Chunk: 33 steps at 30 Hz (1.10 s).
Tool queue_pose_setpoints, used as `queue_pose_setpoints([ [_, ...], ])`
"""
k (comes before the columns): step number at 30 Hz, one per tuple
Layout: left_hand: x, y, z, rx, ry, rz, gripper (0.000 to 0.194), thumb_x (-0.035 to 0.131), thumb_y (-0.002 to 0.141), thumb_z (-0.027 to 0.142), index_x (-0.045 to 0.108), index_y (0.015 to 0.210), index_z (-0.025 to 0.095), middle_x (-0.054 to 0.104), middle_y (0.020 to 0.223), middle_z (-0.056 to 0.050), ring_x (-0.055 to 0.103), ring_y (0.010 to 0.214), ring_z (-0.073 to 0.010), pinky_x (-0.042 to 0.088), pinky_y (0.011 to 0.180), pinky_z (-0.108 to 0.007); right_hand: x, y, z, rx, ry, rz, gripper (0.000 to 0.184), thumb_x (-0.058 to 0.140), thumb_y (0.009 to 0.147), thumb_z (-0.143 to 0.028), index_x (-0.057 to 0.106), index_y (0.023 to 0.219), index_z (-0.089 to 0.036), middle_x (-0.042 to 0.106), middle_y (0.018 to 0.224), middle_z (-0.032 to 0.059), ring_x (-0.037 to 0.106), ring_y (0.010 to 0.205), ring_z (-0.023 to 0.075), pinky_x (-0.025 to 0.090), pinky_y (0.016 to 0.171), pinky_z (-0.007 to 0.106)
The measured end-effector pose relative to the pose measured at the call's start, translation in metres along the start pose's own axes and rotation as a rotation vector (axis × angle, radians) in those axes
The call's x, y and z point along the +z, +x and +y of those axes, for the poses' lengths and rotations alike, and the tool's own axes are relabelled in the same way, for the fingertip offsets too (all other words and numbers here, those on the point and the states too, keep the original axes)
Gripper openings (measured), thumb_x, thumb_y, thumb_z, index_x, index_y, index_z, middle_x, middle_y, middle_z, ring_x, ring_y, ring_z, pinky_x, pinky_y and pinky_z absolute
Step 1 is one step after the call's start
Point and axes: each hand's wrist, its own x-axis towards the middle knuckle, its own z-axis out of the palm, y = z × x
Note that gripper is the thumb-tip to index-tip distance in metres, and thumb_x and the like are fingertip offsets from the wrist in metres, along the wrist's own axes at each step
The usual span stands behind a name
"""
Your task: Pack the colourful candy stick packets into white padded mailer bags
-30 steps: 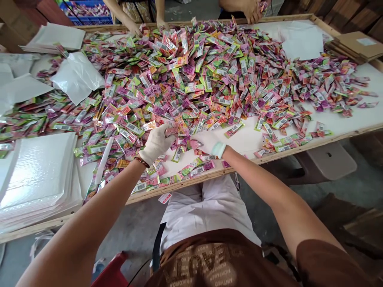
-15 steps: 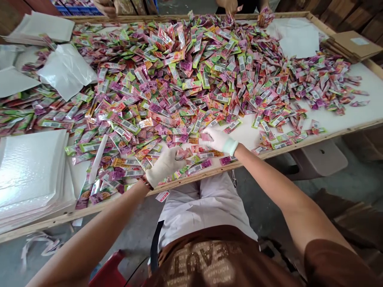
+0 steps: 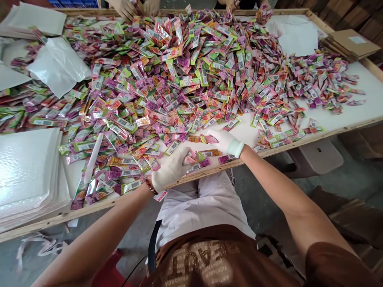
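My left hand (image 3: 171,169), in a whitish glove, is low over the table's front edge. Its fingers curl around a pink sachet (image 3: 190,157) that shows at the fingertips; how many it holds is hidden. My right hand (image 3: 223,141), in a white glove with a pale green cuff, reaches in from the right and pinches at a pink sachet end (image 3: 211,139). Between the hands lie several more flat stick sachets, among them an orange one (image 3: 211,153) and a purple one (image 3: 199,165). A large heap of sachets (image 3: 179,79) rises beyond.
White padded mailers (image 3: 26,167) are stacked at left. A clear plastic bag (image 3: 58,65) lies on the heap, and a white strip (image 3: 93,159) nearer. Flat cardboard (image 3: 351,43) is at far right. A wooden rim (image 3: 284,150) edges the table. Another person's hands (image 3: 125,8) work across it.
My left hand has moved down from the heap towards the front edge. My right hand has shifted to the right. The view has drifted slightly, and the hands across the table have moved.
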Motion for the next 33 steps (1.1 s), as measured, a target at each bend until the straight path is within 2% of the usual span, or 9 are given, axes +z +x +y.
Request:
queue_pose_setpoints([
  [4,0.033,0.016,0.009,-0.085,0.096,-0.165,0.029,0.059,0.088,0.031,0.064,0.113,0.02,0.07,0.11,-0.01,0.066,0.102,-0.0249,0.05,0.089,-0.034,0.017,-0.01,-0.003,0.02,-0.158,-0.106,0.042,0.063,0.087,-0.023,0.061,0.128,-0.02,0.073,0.114,0.0111,0.067,0.097,0.0285,0.042,0.077,0.033],
  [7,0.041,0.02,0.013,-0.129,0.207,-0.256,0.029,0.049,0.095,0.036,0.068,0.109,0.019,0.071,0.109,-0.012,0.067,0.102,-0.0281,0.049,0.088,-0.038,0.03,-0.01,-0.005,0.006,-0.253,-0.182,0.031,0.061,0.082,-0.016,0.069,0.111,-0.02,0.072,0.108,0.0108,0.067,0.095,0.0288,0.041,0.076,0.034],
  [10,0.027,0.015,0.017,-0.035,0.331,-0.257,0.032,0.051,0.095,0.041,0.069,0.11,0.019,0.068,0.113,-0.014,0.066,0.103,-0.0304,0.049,0.086,-0.04,0.031,-0.002,-0.007,-0.073,-0.275,-0.12,0.02,0.061,0.079,-0.015,0.07,0.097,-0.017,0.07,0.108,0.0124,0.065,0.098,0.0301,0.042,0.079,0.036],
  [14,-0.004,0.013,0.007,-0.041,0.473,-0.167,0.029,0.055,0.093,0.037,0.067,0.109,0.016,0.065,0.115,-0.016,0.064,0.107,-0.0319,0.047,0.09,-0.043,0.028,0.032,-0.018,-0.219,-0.144,0.105,0.034,0.057,0.078,-0.007,0.066,0.11,-0.014,0.063,0.128,0.0138,0.06,0.113,0.0275,0.045,0.091,0.036],
  [19,-0.026,0.016,-0.025,-0.137,0.612,-0.144,0.028,0.054,0.089,0.02,0.065,0.113,0.012,0.065,0.121,-0.018,0.062,0.113,-0.0342,0.047,0.094,-0.045,0.035,0.068,-0.035,-0.292,-0.056,0.083,0.042,0.059,0.076,-0.004,0.062,0.117,-0.014,0.058,0.14,0.0157,0.053,0.126,0.0272,0.041,0.104,0.04],
  [22,-0.025,-0.001,-0.035,-0.078,0.573,-0.248,0.036,0.054,0.085,0.017,0.064,0.119,0.013,0.063,0.131,-0.018,0.058,0.124,-0.0335,0.046,0.101,-0.043,0.048,0.052,-0.032,-0.305,-0.055,0.045,0.039,0.061,0.073,-0.003,0.064,0.11,-0.014,0.06,0.136,0.017,0.053,0.127,0.0284,0.041,0.103,0.042],
  [26,-0.022,-0.035,-0.038,-0.036,0.459,-0.267,0.045,0.057,0.08,0.016,0.062,0.125,0.019,0.061,0.137,-0.014,0.056,0.129,-0.0309,0.045,0.106,-0.041,0.06,0.0,-0.016,-0.326,0.025,0.04,0.035,0.057,0.072,-0.002,0.063,0.104,-0.015,0.056,0.142,0.0173,0.054,0.125,0.0291,0.043,0.102,0.042],
  [29,-0.027,-0.043,-0.041,-0.115,0.379,-0.13,0.041,0.05,0.084,0.018,0.061,0.123,0.02,0.072,0.11,-0.011,0.068,0.102,-0.027,0.051,0.09,-0.038,0.05,-0.025,-0.003,-0.196,0.241,0.103,0.029,0.055,0.078,-0.009,0.058,0.105,-0.018,0.067,0.118,0.0114,0.063,0.104,0.0245,0.048,0.091,0.036],
  [33,-0.039,-0.012,-0.04,-0.135,0.215,0.081,0.042,0.051,0.085,0.023,0.056,0.126,0.018,0.072,0.097,-0.007,0.069,0.084,-0.0216,0.051,0.078,-0.031,0.021,-0.013,0.008,0.155,0.391,0.391,0.013,0.049,0.093,-0.033,0.051,0.099,-0.022,0.06,0.081,0.0011,0.058,0.075,0.0199,0.048,0.076,0.032],
])
